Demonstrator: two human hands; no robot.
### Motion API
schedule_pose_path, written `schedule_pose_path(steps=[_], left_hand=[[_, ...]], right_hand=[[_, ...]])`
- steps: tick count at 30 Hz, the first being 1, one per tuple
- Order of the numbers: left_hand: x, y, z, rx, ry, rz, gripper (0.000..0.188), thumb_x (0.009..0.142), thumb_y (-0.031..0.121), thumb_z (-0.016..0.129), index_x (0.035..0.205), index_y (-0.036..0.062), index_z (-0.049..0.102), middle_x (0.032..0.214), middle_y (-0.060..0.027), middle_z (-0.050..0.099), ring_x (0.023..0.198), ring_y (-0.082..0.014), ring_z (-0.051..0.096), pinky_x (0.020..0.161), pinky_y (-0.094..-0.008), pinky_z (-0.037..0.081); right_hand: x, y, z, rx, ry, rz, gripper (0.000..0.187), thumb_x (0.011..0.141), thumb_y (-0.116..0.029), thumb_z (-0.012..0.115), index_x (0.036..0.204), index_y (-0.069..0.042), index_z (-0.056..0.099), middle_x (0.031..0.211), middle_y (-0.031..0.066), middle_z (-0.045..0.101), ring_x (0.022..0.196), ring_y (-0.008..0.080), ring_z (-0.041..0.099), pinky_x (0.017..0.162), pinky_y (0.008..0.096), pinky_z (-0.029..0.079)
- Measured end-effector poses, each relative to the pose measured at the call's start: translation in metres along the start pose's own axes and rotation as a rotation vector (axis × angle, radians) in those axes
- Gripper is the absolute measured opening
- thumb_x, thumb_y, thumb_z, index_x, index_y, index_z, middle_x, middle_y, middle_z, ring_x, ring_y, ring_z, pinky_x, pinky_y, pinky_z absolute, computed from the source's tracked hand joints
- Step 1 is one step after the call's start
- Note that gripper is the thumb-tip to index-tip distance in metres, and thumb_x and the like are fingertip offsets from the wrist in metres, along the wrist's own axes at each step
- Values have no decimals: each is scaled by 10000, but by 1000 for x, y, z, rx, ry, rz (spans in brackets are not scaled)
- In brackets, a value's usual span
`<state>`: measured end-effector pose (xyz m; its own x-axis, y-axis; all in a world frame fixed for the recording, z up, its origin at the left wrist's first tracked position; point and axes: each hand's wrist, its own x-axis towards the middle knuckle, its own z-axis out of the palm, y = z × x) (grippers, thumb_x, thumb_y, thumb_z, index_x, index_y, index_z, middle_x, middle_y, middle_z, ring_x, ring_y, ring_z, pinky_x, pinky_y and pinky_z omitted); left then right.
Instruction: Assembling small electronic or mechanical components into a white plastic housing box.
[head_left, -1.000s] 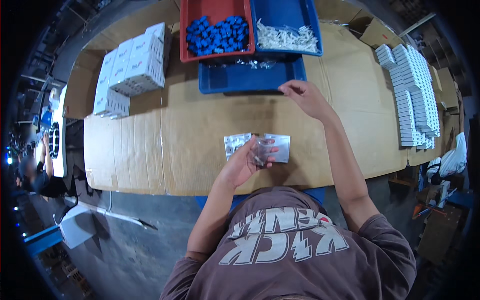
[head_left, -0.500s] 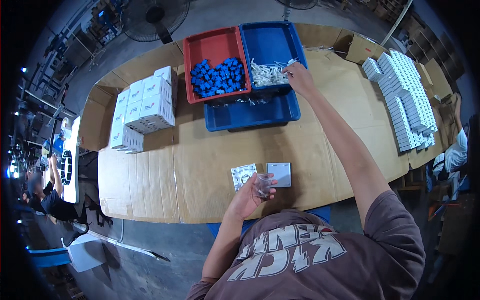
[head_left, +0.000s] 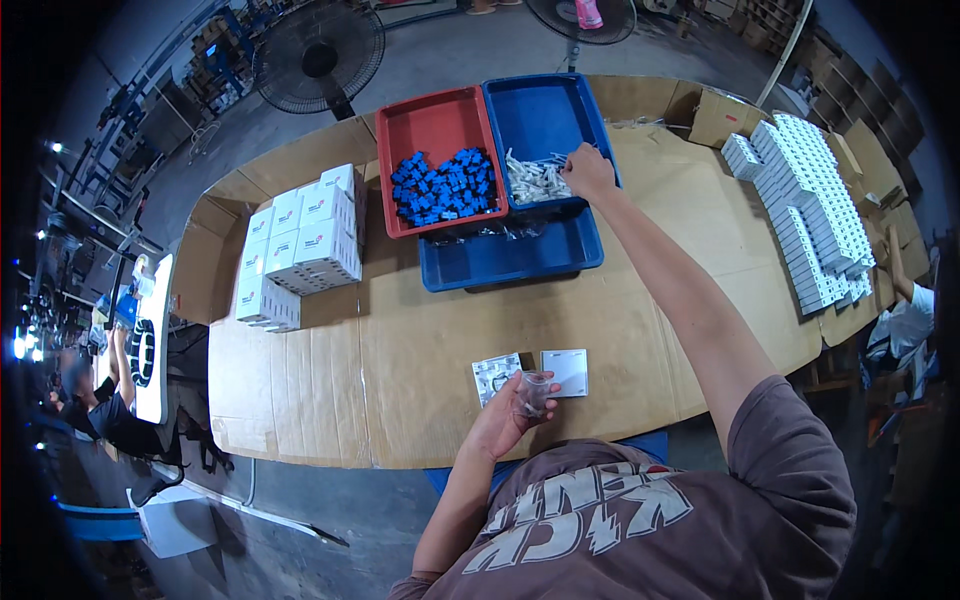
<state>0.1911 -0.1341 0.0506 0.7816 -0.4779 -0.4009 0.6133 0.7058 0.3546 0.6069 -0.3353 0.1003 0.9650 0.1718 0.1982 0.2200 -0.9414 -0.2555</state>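
My left hand [head_left: 506, 417] is closed around a small clear plastic piece, cup-like in outline [head_left: 534, 394], near the table's front edge. Just beyond it lie a white square part with fittings [head_left: 494, 375] and, to the right, a flat white square plate [head_left: 567, 372]. My right arm reaches far forward. At the right side of the far blue bin [head_left: 543, 108], my right hand [head_left: 590, 173] has its fingers bent together beside a pile of small white parts [head_left: 533, 180]. Whatever its fingertips hold is hidden.
A red bin [head_left: 431, 110] holds blue pieces [head_left: 449, 189]; a blue tray [head_left: 511, 272] stands before the bins. White boxes [head_left: 305, 240] are stacked left, many small ones [head_left: 812, 210] right. Cardboard walls [head_left: 275, 150] edge the table. A person [head_left: 110, 405] sits far left.
My right hand has shifted slightly closer into the white parts; a white piece seen by its fingers before no longer shows. The whole view has tilted, so everything sits lower.
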Motion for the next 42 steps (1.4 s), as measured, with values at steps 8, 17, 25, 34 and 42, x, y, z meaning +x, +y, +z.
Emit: schedule_pose_path(steps=[8, 17, 25, 34, 42], left_hand=[[2, 3, 4, 59, 50, -5, 586, 1138, 473, 330, 1403, -5, 540, 1201, -152, 713, 967, -252, 699, 892, -408, 582], [0, 2, -5, -32, 20, 29, 576, 1141, 453, 343, 1420, -17, 524, 1216, -165, 702, 984, -257, 696, 891, -419, 582], [7, 3, 0, -7, 2, -26, 575, 1146, 441, 330, 1431, -13, 535, 1227, -167, 708, 988, -231, 708, 903, -399, 579], [27, 19, 21, 293, 220, 381, 568, 1108, 472, 451, 1421, 8, 553, 1228, -144, 702, 1096, -272, 690, 974, -412, 545], [21, 29, 3, 41, 112, 315, 568, 1122, 478, 404, 1393, 3, 557, 1212, -137, 704, 1066, -269, 692, 945, -398, 563]], right_hand=[[11, -19, 5, -18, -38, 122, 313, 843, -197, 738, 1110, -35, 739, 1266, 160, 636, 1226, 369, 622, 993, 528, 535], [-4, 14, -25, 656, 134, 158, 322, 860, -254, 805, 1054, -9, 729, 1141, 156, 734, 870, 246, 717, 729, 389, 551], [-94, -20, -93, 1897, -279, 8, 141, 1019, -142, 679, 1062, -7, 687, 1065, 129, 741, 669, 51, 513, 568, 206, 386], [-202, -14, -31, 1369, -345, 275, 111, 944, -125, 762, 1025, -53, 736, 855, -24, 674, 662, 36, 471, 594, 209, 370], [-258, -47, -25, 1247, -384, 294, 150, 950, -123, 760, 1059, -20, 754, 879, -21, 690, 712, 39, 541, 623, 230, 434]])
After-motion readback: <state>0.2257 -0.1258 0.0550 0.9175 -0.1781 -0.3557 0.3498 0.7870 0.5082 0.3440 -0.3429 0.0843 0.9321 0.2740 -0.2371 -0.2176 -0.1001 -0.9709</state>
